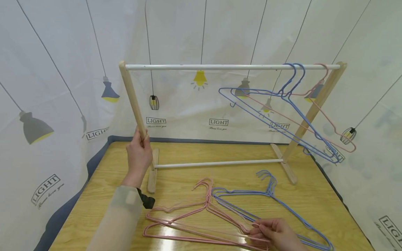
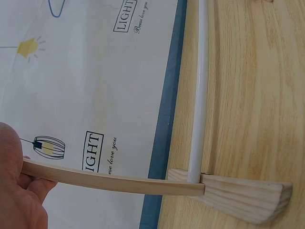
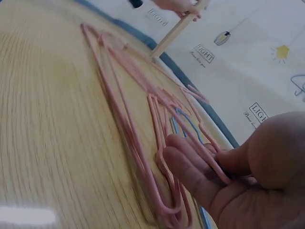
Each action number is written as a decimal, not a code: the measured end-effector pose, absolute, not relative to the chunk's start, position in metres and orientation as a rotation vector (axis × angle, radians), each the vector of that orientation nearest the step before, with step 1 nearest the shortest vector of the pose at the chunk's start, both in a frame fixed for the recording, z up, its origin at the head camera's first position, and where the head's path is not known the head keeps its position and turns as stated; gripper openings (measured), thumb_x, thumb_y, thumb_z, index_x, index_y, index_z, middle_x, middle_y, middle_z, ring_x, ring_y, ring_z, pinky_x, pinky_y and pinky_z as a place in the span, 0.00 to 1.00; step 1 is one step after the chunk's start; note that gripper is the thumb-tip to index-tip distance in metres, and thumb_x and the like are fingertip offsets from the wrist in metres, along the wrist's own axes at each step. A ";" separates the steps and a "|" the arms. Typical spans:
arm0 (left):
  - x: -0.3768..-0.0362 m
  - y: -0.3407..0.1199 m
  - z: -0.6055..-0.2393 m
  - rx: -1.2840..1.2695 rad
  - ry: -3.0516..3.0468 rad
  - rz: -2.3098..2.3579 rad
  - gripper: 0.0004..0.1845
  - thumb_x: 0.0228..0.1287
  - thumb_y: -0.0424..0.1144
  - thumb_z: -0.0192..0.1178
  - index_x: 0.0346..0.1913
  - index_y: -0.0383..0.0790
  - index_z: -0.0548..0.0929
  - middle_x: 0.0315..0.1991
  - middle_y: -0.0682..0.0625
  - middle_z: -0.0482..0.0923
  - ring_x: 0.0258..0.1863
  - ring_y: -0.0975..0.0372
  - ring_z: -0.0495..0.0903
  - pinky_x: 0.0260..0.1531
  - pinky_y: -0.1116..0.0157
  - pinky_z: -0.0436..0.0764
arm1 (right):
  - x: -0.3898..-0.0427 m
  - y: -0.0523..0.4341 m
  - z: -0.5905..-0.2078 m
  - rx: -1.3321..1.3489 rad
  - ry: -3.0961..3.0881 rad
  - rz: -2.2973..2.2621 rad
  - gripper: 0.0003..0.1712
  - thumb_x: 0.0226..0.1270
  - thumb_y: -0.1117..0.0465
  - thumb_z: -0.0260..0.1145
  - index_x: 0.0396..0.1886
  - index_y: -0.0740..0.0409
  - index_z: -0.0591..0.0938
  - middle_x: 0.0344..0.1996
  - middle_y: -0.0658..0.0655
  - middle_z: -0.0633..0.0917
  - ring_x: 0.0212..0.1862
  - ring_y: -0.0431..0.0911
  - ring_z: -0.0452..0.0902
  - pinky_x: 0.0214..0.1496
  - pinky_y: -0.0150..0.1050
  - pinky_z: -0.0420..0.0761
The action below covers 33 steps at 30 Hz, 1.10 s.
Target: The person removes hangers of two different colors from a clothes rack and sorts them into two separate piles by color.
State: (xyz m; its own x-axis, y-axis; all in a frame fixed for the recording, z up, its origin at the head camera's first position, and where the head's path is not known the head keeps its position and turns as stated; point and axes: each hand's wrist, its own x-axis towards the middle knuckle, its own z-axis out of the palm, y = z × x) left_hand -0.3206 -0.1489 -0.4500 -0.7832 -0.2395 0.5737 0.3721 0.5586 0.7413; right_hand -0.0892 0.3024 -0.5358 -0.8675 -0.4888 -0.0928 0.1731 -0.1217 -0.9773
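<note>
Left hand: gripped the left post of the wooden rack.
Right hand: pinched the pink hangers lying on the worktop.
Beside: blue hangers touched the pink ones.
On the rail: blue and pink hangers hung at the right end.
Behind: printed curtain.

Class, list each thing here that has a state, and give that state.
Rack: upright on table, left post gripped.
Hung hangers: on top rail.
Pink hangers: flat on table.
Blue hangers: flat on table.
Left hand: grips post.
Right hand: pinches pink hanger.
</note>
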 end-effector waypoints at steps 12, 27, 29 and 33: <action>-0.321 -0.149 -0.452 -0.105 -2.150 -1.249 0.15 0.81 0.33 0.57 0.65 0.39 0.80 0.55 0.36 0.87 0.39 0.47 0.89 0.33 0.48 0.85 | -0.095 0.302 -0.520 -0.904 2.805 -1.359 0.07 0.69 0.78 0.68 0.42 0.71 0.89 0.35 0.56 0.90 0.38 0.38 0.85 0.35 0.35 0.85; -0.321 -0.149 -0.452 -0.103 -2.158 -1.257 0.15 0.82 0.33 0.57 0.65 0.39 0.80 0.54 0.35 0.87 0.39 0.46 0.90 0.31 0.48 0.85 | -0.131 0.358 -0.412 -0.284 3.410 -1.633 0.13 0.64 0.82 0.71 0.46 0.70 0.90 0.42 0.41 0.91 0.43 0.27 0.85 0.46 0.21 0.79; -0.321 -0.149 -0.452 -0.102 -2.156 -1.260 0.15 0.81 0.33 0.57 0.66 0.39 0.80 0.55 0.36 0.86 0.38 0.46 0.90 0.31 0.48 0.84 | -0.136 0.367 -0.400 -0.246 3.441 -1.739 0.12 0.64 0.82 0.70 0.46 0.73 0.89 0.42 0.41 0.91 0.43 0.28 0.85 0.47 0.22 0.79; -0.320 -0.149 -0.451 -0.109 -2.150 -1.261 0.15 0.82 0.34 0.57 0.65 0.39 0.80 0.56 0.36 0.86 0.40 0.47 0.90 0.32 0.48 0.85 | -0.145 0.383 -0.385 -0.268 3.545 -1.917 0.12 0.64 0.84 0.68 0.47 0.77 0.88 0.44 0.50 0.92 0.45 0.32 0.87 0.51 0.24 0.80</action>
